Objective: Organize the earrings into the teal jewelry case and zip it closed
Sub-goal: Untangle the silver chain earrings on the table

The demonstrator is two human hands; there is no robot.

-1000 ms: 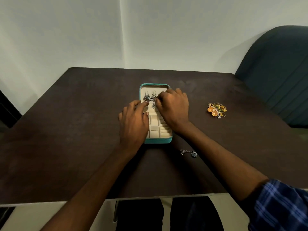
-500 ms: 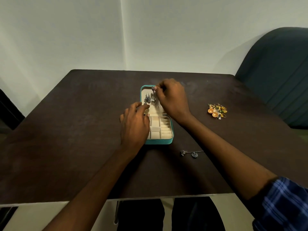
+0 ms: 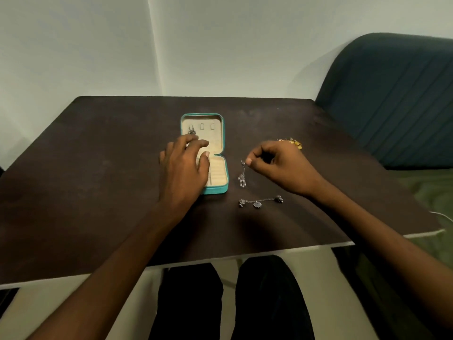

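Dark brown table (image 3: pixel 98 168), rectangular, pale-edged, set against a pale wall; a dark teal upholstered chair (image 3: pixel 392 99) stands at its far right corner. Teal jewelry case (image 3: pixel 215 190), lying open near the table's middle, cream-lined: the far half carries a row of small tabs, the near half ribbed ring rolls and small square compartments. Left hand (image 3: pixel 182 168), palm down over the case's left side, fingers relaxed and spread, resting on the lining and gripping nothing. Right hand (image 3: pixel 282 165), just right of the case and above the tabletop, fingers curled, thumb and forefinger pinching the hook of a silver dangle earring (image 3: pixel 242 176), which hangs free with its cluster of drops near the table surface, apart from the case. Silver chain piece (image 3: pixel 260 201), with small charms, lying flat on the table near the front edge, below the right hand. Orange and yellow earrings (image 3: pixel 294 143), a small heap on the table beyond the right hand, partly hidden by the knuckles. One dark silver earring (image 3: pixel 191 130), hung at the leftmost tab in the case's far half.
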